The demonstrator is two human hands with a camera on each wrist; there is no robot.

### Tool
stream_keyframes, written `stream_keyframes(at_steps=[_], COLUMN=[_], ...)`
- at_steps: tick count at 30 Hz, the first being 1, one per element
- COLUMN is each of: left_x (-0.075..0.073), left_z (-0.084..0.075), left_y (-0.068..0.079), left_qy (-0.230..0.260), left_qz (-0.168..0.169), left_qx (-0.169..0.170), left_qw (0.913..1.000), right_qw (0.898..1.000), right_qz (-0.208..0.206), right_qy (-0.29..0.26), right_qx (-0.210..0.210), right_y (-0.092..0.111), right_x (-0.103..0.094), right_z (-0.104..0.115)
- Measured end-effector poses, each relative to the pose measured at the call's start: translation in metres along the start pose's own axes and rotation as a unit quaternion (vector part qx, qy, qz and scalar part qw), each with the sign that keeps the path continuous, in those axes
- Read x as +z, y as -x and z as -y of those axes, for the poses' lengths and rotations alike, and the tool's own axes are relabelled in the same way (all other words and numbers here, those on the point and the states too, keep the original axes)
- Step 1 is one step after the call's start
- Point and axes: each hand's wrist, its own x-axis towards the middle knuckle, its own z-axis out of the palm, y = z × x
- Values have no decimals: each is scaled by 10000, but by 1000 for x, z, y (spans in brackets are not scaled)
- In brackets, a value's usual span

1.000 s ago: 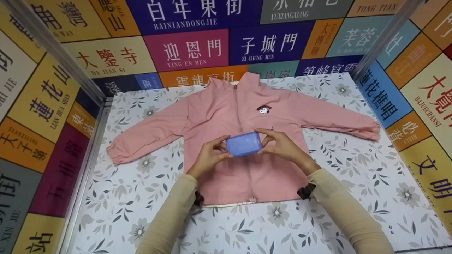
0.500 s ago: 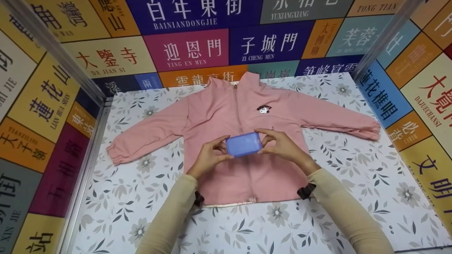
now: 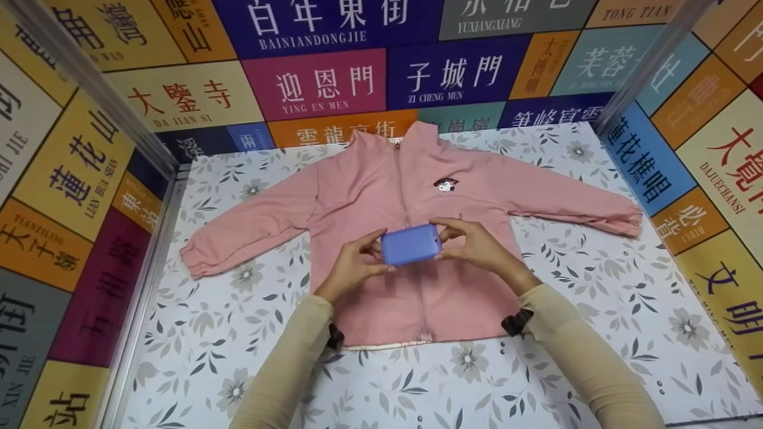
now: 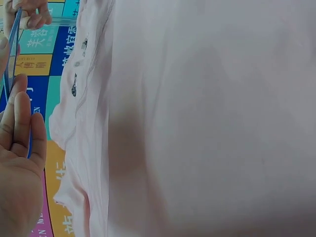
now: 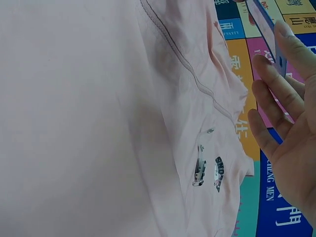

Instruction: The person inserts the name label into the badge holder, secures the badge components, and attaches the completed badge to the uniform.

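Note:
A thin blue rectangular card holder (image 3: 411, 245) with a small slot at its right end is held level above a pink jacket (image 3: 369, 310). My left hand (image 3: 353, 265) pinches its left end between thumb and fingers. At the slotted end, my right hand (image 3: 477, 247) grips it the same way. Both wrist views show the card holder (image 5: 269, 32) nearly edge-on, with the lower fingers of each hand spread loosely below it. The jacket lies spread front-up, zipped down the middle, sleeves out to both sides, with a small cartoon print (image 3: 444, 185) on the chest.
Beneath the jacket is a table (image 3: 572, 369) covered in white floral print. Panels with large Chinese lettering (image 3: 316, 86) stand along the back and both sides. Metal posts (image 3: 653, 68) rise at the back corners.
The card holder has tilted slightly between my hands, and its face looks a deeper blue. My hands and the jacket stay nearly where they were.

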Motion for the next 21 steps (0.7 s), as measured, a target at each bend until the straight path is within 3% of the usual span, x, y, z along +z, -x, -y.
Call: stream_keyframes(at_steps=[7, 15, 21], left_x=[1, 4, 6], left_z=[31, 31, 29], left_y=[-4, -5, -6], left_qy=[-125, -30, 141], left_qz=[50, -152, -332], left_qx=[67, -7, -393], left_qw=[9999, 9999, 9986], right_qw=[9997, 9993, 9976], right_qz=[-129, -357, -497], right_qy=[215, 40, -471], right_qx=[-31, 128, 124], right_y=[-1, -1, -2], right_x=[1, 0, 0], right_z=[3, 4, 1])
